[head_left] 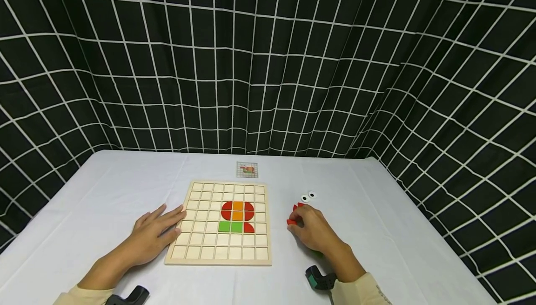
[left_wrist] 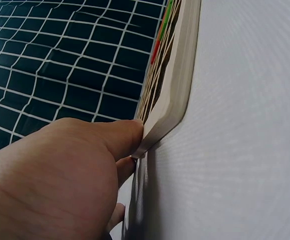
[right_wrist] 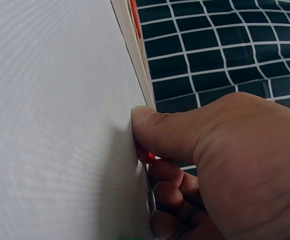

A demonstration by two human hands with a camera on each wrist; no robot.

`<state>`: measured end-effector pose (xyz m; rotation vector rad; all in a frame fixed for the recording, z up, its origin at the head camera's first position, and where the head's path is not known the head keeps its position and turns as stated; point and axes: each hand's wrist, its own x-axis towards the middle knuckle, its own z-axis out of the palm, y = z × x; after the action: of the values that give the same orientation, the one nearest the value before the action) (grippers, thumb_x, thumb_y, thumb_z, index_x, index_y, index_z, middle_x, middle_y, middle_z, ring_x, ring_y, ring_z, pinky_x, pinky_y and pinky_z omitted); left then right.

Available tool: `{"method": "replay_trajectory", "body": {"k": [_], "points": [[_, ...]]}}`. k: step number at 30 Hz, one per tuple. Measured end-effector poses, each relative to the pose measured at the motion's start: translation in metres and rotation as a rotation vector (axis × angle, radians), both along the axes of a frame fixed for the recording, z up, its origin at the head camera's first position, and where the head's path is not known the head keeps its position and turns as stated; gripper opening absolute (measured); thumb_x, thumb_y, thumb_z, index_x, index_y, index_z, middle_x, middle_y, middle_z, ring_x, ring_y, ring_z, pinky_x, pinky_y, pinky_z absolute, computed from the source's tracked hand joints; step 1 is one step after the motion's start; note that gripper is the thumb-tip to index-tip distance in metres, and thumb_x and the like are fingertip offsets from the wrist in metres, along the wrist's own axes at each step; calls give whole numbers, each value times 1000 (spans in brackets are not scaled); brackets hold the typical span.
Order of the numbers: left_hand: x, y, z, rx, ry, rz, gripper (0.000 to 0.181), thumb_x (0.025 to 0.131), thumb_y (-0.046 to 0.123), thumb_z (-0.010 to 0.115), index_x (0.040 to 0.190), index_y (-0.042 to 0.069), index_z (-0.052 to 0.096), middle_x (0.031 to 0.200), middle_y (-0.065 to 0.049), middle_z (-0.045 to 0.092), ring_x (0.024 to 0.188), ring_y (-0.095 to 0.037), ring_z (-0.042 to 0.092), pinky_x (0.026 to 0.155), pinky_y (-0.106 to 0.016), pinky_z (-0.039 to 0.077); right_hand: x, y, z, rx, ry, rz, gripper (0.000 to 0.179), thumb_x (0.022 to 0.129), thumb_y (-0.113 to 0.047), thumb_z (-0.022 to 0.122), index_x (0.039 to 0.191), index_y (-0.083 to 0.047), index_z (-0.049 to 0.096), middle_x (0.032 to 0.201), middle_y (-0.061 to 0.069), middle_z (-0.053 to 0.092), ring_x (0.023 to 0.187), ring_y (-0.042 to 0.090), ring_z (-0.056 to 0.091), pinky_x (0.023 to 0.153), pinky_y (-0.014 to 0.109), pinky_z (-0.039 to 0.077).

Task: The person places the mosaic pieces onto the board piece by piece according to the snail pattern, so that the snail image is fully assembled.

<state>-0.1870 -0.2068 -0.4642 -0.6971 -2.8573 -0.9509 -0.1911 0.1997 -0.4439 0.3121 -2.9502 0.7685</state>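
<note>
A wooden grid board [head_left: 217,262] lies on the table, bearing red quarter-round pieces [head_left: 226,206], orange squares [head_left: 237,210] and green squares [head_left: 236,227]. My left hand [head_left: 152,236] rests with extended fingers against the board's left edge; the left wrist view shows its thumb [left_wrist: 127,136] touching the frame. Right of the board, my right hand [head_left: 316,230] is low over the tabletop with curled fingers. Between its thumb and index finger it pinches a small red piece [right_wrist: 146,156], mostly covered. More red pieces [head_left: 300,204] lie just beyond its fingers.
Two round eye pieces [head_left: 308,196] lie past the right hand. A green piece [head_left: 317,253] shows partly under that hand. Behind the board is a small picture card [head_left: 247,169]. A black grid-patterned curtain [head_left: 268,63] surrounds the white table [head_left: 398,230].
</note>
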Motion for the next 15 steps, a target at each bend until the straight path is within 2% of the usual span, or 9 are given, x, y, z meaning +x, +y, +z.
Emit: {"method": "replay_trajectory", "body": {"k": [8,15], "points": [[0,-1,0,6,7,-4,45,99,28,56,137,5,54,148,-13,40,137,-49,18,103,-67,4,-1,2,0,5,70,62,12,84,-13,77,85,-15,65,79,-8,51,74,11,47,67,30,44],[0,1,0,5,14,-1,44,99,27,57,136,4,55,147,-14,41,136,-50,19,102,-68,5,-1,3,-3,64,198,66,11,79,-18,79,83,-13,70,77,-11,55,70,8,48,66,29,46]]}}
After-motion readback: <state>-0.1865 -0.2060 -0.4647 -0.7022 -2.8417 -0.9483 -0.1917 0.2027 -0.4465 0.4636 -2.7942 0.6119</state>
